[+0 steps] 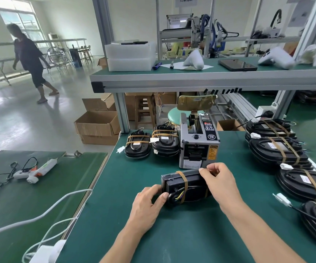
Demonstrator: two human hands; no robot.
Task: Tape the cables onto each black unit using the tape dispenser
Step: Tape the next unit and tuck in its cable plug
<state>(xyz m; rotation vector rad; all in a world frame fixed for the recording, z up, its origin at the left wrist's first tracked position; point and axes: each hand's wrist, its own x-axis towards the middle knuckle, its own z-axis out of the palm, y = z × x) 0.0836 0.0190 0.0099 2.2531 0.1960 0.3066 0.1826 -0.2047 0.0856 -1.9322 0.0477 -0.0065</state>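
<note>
On the bench (pixel 191 234), the left hand (pixel 149 204) grips the black unit (pixel 180 182) — its right hand (pixel 219 179) pinches tape at the top edge — before the dispenser (pixel 198 141).

Both bare forearms reach forward from the lower edge of the view, angled inward toward each other. The left hand (pixel 149 201) lies low, palm down, thumb stretched rightward and fingers (pixel 154 188) curled round the near left end of the unit (pixel 174 182). The right hand (pixel 218 182) sits higher and farther, wrist bent, its fingers (pixel 202 170) bent and pinching at the unit's top edge.
</note>
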